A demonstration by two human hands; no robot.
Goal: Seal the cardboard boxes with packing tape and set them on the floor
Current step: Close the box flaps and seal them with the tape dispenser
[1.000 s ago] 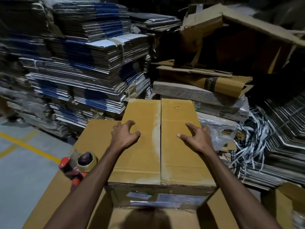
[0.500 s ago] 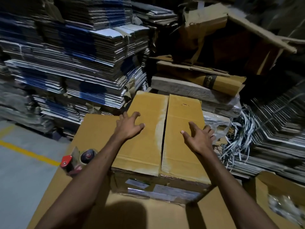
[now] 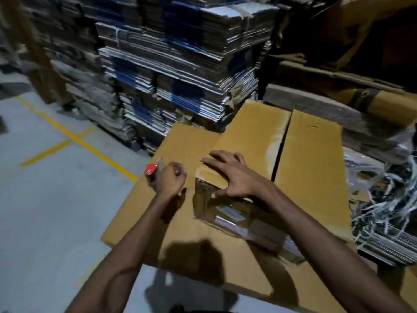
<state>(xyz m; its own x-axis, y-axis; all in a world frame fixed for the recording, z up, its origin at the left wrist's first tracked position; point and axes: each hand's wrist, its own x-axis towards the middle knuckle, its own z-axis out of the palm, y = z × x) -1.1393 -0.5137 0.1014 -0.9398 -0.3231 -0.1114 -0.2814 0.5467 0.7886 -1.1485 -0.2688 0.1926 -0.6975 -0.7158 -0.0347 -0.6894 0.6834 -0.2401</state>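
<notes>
While gripping tape dispenser [image 3: 151, 175] with left hand [image 3: 170, 180], pressing flat right hand [image 3: 234, 176] on box [image 3: 309, 168]; seam gaping, risking crooked tape.

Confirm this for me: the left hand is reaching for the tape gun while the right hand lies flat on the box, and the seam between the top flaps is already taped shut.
Not quite. In the head view the seam is a bare dark gap with no tape over it. The rest holds: the left hand is at the tape gun, and the right hand lies flat on the box.
</notes>
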